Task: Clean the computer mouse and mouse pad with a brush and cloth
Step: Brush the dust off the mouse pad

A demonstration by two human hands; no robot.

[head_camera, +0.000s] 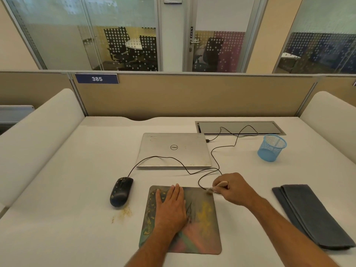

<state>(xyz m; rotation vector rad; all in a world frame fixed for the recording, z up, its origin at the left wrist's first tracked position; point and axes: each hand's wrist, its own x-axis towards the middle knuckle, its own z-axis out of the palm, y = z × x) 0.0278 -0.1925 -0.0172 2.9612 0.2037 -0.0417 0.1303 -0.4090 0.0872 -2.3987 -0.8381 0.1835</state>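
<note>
Brushing the mouse pad (202, 224) looks like the step in hand. My left hand (170, 207) lies flat on the pad's left half, fingers straight and together, pinning it to the desk (77, 180). My right hand (234, 189) is curled round the brush (216, 187), whose pale handle shows above the knuckles; the bristle end sits at the pad's far right corner, touching or just above it, I cannot tell which.

Yellow crumbs lie on the right half of the pad and along its left edge. More crumbs sit on the desk just in front of the mouse (121, 191), which rests left of the pad, apart from it, with specks on its shell. The folded grey cloth (310, 214) lies well to the right, untouched.

Risks, as judged:
- The mouse cable (200, 180) loops right beside the bristles. A stroke could snag it and tug the mouse or the closed laptop (173, 151).
- Sweeping leftward would push debris against my flat hand or onto the mouse.
- Sweeping rightward could send crumbs toward the clean cloth.
- If the left hand lifts, the pad may slide under the brush.

The blue mesh cup (271, 148) stands far right, clear of the work.
</note>
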